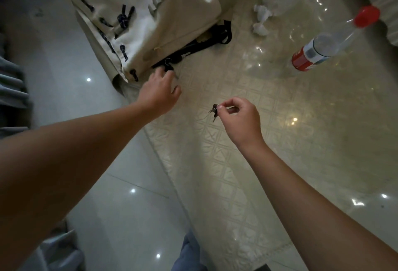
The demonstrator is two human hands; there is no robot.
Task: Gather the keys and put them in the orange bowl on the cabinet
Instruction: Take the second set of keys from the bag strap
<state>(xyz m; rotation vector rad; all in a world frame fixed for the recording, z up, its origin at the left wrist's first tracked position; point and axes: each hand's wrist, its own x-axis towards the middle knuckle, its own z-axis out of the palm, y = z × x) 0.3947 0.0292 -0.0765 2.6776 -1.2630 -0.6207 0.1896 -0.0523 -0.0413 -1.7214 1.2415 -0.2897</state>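
Observation:
My right hand (239,117) pinches a small bunch of dark keys (214,110) above the glossy patterned table top (280,141); the keys dangle from my fingertips. My left hand (159,91) reaches toward a second dark key with a ring (168,64) lying at the foot of a cream backpack (146,18). Its fingertips touch or nearly touch that key, and the fingers are spread. The orange bowl and the cabinet are out of view.
Black straps (215,37) trail from the backpack onto the table. A clear plastic bottle with a red cap (329,42) lies on its side at the right. Crumpled white tissue (261,18) sits behind it. White floor tiles (64,76) lie left of the table edge.

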